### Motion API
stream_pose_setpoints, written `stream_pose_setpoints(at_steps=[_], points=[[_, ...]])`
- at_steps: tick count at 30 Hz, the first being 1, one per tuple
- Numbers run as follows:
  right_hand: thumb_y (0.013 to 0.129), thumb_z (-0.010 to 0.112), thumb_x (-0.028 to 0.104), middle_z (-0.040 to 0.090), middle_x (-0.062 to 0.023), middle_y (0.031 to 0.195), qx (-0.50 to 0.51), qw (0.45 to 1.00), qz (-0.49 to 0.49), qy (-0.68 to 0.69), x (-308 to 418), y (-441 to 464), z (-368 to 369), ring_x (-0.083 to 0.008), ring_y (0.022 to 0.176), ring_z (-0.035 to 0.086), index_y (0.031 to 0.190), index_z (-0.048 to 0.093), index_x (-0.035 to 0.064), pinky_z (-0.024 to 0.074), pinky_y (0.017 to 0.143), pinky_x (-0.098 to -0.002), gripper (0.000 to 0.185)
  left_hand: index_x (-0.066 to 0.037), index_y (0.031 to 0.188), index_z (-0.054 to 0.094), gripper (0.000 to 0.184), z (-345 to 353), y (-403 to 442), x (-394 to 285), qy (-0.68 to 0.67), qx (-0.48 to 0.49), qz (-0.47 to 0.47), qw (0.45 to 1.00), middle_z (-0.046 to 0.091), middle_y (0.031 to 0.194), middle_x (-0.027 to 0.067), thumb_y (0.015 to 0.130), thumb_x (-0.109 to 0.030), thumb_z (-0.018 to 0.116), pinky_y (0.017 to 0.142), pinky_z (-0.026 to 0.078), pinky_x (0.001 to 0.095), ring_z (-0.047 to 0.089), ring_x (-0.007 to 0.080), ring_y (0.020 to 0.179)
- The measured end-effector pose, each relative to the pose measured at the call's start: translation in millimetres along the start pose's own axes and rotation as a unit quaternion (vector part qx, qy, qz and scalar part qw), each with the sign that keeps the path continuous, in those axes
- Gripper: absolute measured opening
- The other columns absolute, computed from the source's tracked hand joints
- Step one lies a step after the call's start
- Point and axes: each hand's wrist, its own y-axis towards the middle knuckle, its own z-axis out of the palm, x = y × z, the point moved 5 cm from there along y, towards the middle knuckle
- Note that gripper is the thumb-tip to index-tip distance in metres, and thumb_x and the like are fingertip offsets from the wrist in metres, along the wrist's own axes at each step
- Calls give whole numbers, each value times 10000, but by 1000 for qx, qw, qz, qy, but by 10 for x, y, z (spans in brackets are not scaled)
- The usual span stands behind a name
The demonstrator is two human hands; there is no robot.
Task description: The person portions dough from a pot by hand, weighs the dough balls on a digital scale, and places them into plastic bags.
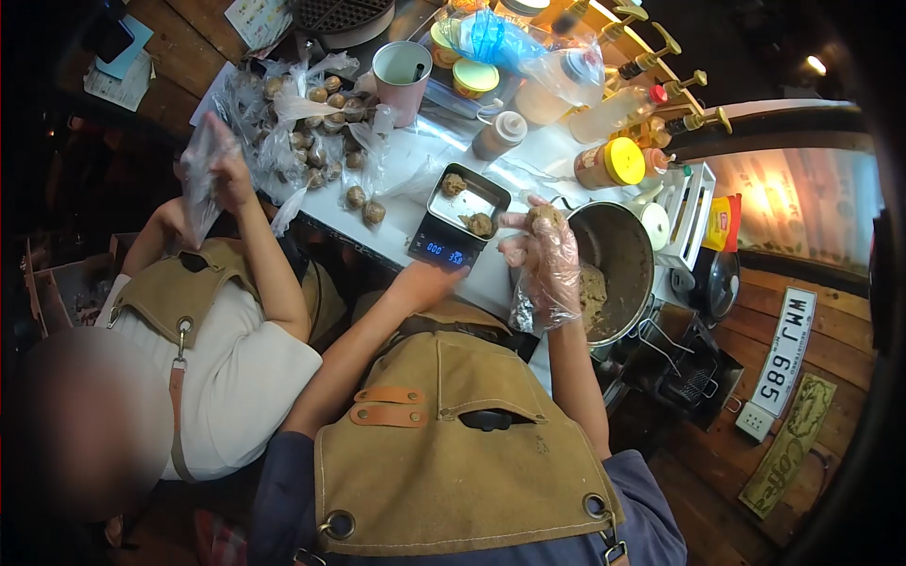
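Note:
My bare left hand rests at the front edge of a black digital scale, its fingers reaching along the edge by the lit blue display. On the scale sits a metal tray holding two lumps of brown dough. My right hand, in a clear plastic glove, is raised between the scale and a large metal pot. Its fingers are closed around a small lump of dough at the fingertips. More dough lies in the pot, partly hidden by that hand.
At left, a co-worker's hands hold a clear plastic bag. Bagged dough balls pile up beside a pink cup. Behind the scale stand a squeeze bottle, a yellow-lidded jar and several pump bottles.

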Motion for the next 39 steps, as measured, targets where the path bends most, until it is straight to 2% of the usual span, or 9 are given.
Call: stream_pose_setpoints(at_steps=[9,13,17,21,25,32,33,35,39], points=[[947,712,152,688,-102,958,-79,996,-27,-19,-185,133,-221,-147,836,658,1255,593,31,545,693,-322,352,-212,1526,369,615,142,-55,59,45,-100,62,992,686,754,149,956,-277,590,627,543,471,689,349,698],[919,746,159,687,-114,929,-49,969,-5,-242,-162,174,-36,-159,765,652,1241,618,21,549,676,-321,373,-157,1383,511,459,53,-76,19,-8,-69,28,997,684,972,174,929,-194,568,710,552,492,687,381,844],[884,724,133,671,-107,874,2,844,-197,-499,-218,468,181,-223,745,635,1076,660,-49,531,713,-344,272,-140,1341,559,449,-5,-88,-6,-40,11,-14,999,686,1059,177,896,-171,607,744,556,503,692,384,887],[880,588,81,692,-183,1048,51,783,-67,-616,-640,800,148,-277,992,664,1275,610,-35,511,912,-331,412,-154,1351,547,485,61,-103,31,-40,14,-21,999,690,1029,178,882,-202,656,731,556,503,694,381,872],[918,561,114,581,-179,1385,151,844,-12,-514,-887,812,169,-253,1264,569,1531,361,5,416,1080,-317,654,-198,1464,439,564,149,-107,88,-17,0,-13,1000,695,878,180,930,-265,607,667,542,510,683,392,764],[986,533,116,689,-120,1188,116,925,30,-360,-606,763,122,-154,1028,632,1369,559,-20,508,876,-271,408,-232,1529,361,608,343,-111,210,-39,-56,21,997,685,793,196,947,-225,537,600,524,521,670,404,687],[990,549,109,689,-136,1159,90,941,1,-327,-489,706,142,-157,1040,640,1285,603,-69,515,898,-281,349,-147,1336,569,400,111,-115,106,-75,48,-55,994,693,953,195,968,-303,591,701,531,532,685,409,836],[989,567,115,695,-139,1141,81,946,-30,-314,-340,652,73,-160,1033,649,1269,608,-79,515,912,-286,343,-139,1321,579,397,163,-79,142,-98,59,-70,991,697,960,195,1016,-378,495,714,519,548,682,413,821],[979,621,138,709,-140,1110,-2,949,-57,-309,-133,515,-94,-169,970,671,1210,644,-96,521,899,-294,330,-209,1489,417,503,404,-11,237,-65,59,-55,995,677,792,204,989,-232,465,603,508,536,663,410,682]])
